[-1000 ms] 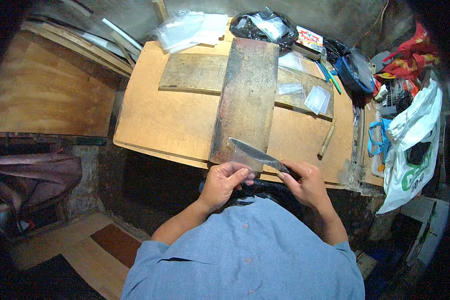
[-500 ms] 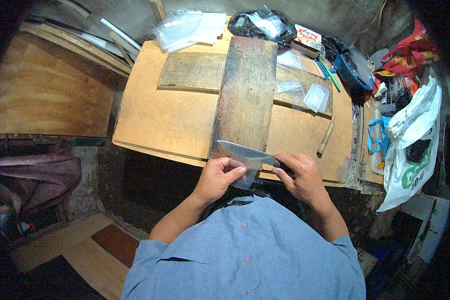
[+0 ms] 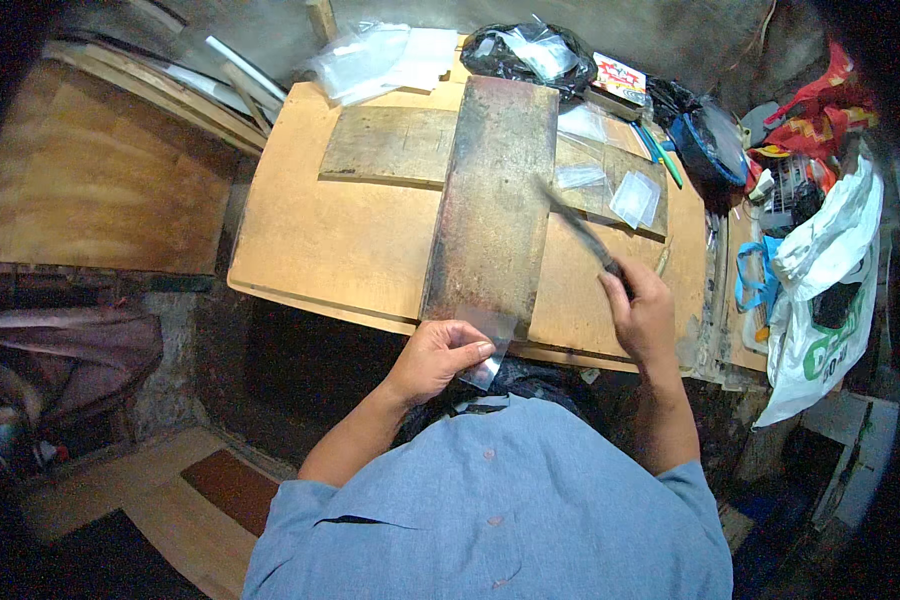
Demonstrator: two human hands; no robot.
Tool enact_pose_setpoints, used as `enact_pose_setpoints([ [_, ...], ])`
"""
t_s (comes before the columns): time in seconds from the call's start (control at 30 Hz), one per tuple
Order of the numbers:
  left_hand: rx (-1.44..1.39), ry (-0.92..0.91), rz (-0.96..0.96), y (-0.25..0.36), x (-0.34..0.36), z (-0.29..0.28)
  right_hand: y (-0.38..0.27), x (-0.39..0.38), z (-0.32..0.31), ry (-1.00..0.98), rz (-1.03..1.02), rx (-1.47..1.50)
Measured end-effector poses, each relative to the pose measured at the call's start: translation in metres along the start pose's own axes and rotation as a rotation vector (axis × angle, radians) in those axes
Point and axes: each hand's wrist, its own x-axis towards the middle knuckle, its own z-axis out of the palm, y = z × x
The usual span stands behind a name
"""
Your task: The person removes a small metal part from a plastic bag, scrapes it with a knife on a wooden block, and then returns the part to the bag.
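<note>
My left hand (image 3: 440, 358) is closed, pinching a small clear plastic sheet (image 3: 487, 371) at the near end of the long dark wooden board (image 3: 495, 180). Part of the sheet hangs below the table's front edge. In my right hand (image 3: 638, 308) is a knife (image 3: 582, 228), its dark handle wrapped by my fingers. The blade is blurred and points up and left, above the right edge of the board. Knife and plastic sheet are apart.
A wooden tabletop (image 3: 340, 235) carries a second board (image 3: 380, 145) under the long one. Clear plastic pieces (image 3: 634, 198) lie right of it. At the back are plastic sheets (image 3: 390, 60), a black bag (image 3: 526, 55) and a small box (image 3: 619, 78). A white bag (image 3: 820, 300) hangs at right.
My right hand has lifted the knife away from the plastic sheet, up and to the right. My left hand stays nearly in place, still pinching the sheet.
</note>
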Motion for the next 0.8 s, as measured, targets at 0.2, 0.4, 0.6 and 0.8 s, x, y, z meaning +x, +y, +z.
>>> enact_pose_setpoints([
  [0.2,-0.081,0.001,-0.011,-0.012,0.026,0.002,-0.005,-0.003,0.063,-0.406,0.409,0.869],
  [0.4,-0.094,0.163,0.051,-0.028,0.045,-0.011,-0.002,0.036,0.133,-0.285,0.366,0.776],
  [0.6,-0.03,0.438,0.134,-0.045,0.04,-0.02,0.038,0.082,0.152,0.011,0.268,0.44],
  [0.8,-0.024,0.424,0.153,-0.053,0.032,-0.03,0.098,0.075,0.143,0.18,0.663,0.666],
])
